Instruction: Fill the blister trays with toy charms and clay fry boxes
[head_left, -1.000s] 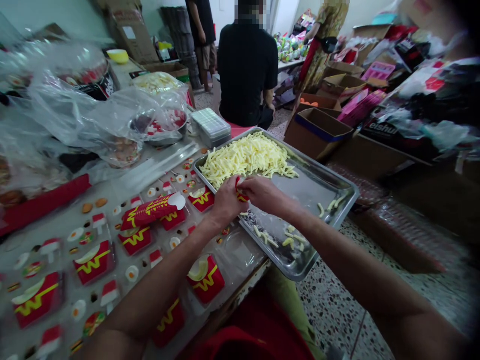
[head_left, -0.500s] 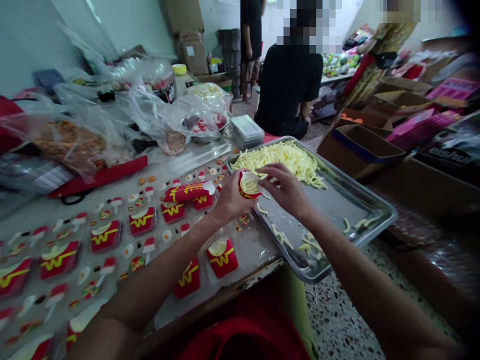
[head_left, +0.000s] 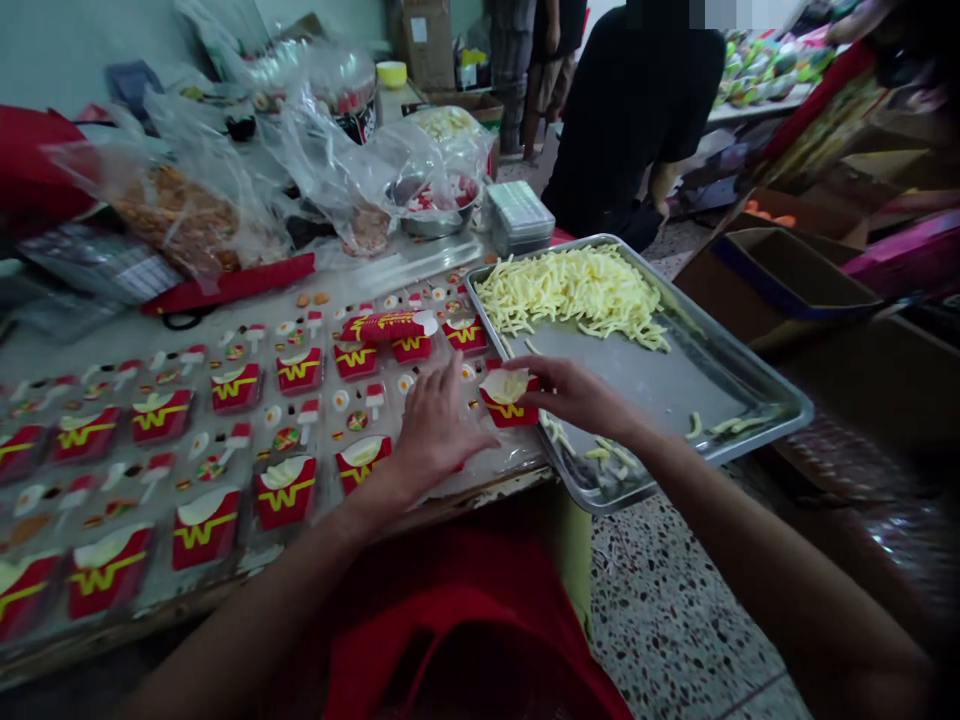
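Note:
At the tray's near left edge, my right hand [head_left: 577, 395] pinches the right side of a red fries box [head_left: 508, 408] with a yellow zigzag and pale pieces in its mouth. The box stands low at the table's right end. My left hand [head_left: 436, 425] is open, fingers stretched out over the rows of packs, with nothing in it. Beyond it, a stack of flat, folded red boxes [head_left: 390, 326] lies across filled boxes. Toy-like pale fries [head_left: 570, 290] are heaped at the far end of the metal tray [head_left: 675, 380], with a few loose ones near its front.
Rows of clear packs with red fries boxes [head_left: 205, 530] and small food pieces cover the table. Behind them are plastic bags [head_left: 195, 215], a metal bowl [head_left: 435, 215] and stacked clear cases [head_left: 519, 215]. A person in black [head_left: 630, 110] sits beyond; cartons [head_left: 795, 270] stand right.
The fries box has gone from my left hand to my right and down to the table. My left hand has let go and opened. The view has tilted down.

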